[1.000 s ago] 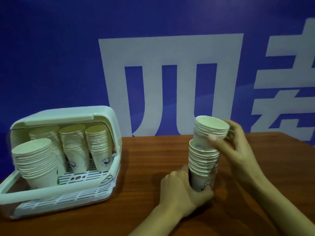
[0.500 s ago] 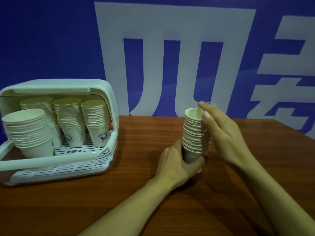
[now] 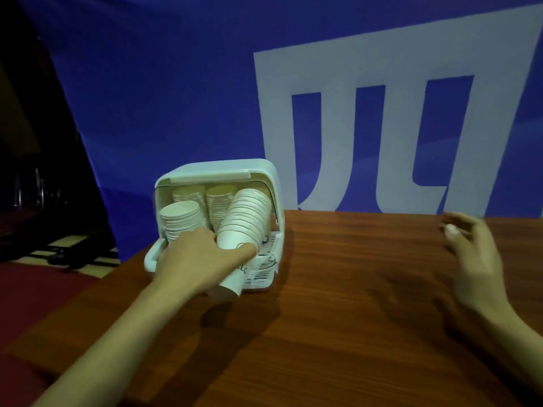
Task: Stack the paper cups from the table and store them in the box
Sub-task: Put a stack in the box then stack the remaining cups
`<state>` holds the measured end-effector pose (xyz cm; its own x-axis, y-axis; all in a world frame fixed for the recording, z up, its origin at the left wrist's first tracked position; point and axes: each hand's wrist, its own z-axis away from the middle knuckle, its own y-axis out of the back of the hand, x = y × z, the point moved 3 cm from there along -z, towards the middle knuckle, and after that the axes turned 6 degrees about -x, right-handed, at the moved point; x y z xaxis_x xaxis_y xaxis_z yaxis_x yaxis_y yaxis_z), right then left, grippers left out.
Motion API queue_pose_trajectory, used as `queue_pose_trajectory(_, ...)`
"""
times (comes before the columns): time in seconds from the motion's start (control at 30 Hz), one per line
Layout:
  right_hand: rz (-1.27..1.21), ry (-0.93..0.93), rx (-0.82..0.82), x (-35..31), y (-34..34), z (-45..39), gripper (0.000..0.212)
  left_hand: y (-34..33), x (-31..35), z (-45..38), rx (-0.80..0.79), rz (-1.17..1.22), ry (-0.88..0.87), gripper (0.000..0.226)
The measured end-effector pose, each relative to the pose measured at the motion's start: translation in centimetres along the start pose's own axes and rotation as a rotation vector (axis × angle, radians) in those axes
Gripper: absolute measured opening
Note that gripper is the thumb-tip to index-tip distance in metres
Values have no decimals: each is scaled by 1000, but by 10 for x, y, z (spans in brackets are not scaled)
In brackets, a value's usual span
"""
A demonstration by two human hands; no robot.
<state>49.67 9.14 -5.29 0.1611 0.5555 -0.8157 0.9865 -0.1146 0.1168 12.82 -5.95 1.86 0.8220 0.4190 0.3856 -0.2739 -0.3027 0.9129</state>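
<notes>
Left hand [image 3: 199, 257] fingers gripping tilted cup stack [image 3: 244, 227] at crowded box [image 3: 217, 174], right hand [image 3: 470, 257] fingers loosely apart

A brown wood-grain table [image 3: 367, 289] stands before a blue banner with large white characters [image 3: 382, 127], while a dark red floor [image 3: 35, 289] lies at the left.

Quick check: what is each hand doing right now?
Left hand: grips a tilted stack of white paper cups at the pale plastic box.
Right hand: open, holding nothing.
</notes>
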Motion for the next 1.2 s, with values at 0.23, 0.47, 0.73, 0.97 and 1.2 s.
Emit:
queue_pose_trajectory(0.23,105,20,-79,1,-4,9,41,26,6,-24,48,-476,15,61)
queue_pose_trajectory(0.47,100,43,-55,3,-3,5,44,33,12,-27,154,-450,-28,64)
queue_pose_trajectory(0.73,88,60,-38,-3,-6,9,40,2,1,-40,241,-496,-157,64)
queue_pose_trajectory(0.97,82,65,-35,-4,-5,9,43,-5,-4,-65,-72,-177,6,40)
queue_pose_trajectory(1.2,105,75,-76,-5,-7,10,45,-16,-18,-82,-282,302,242,45)
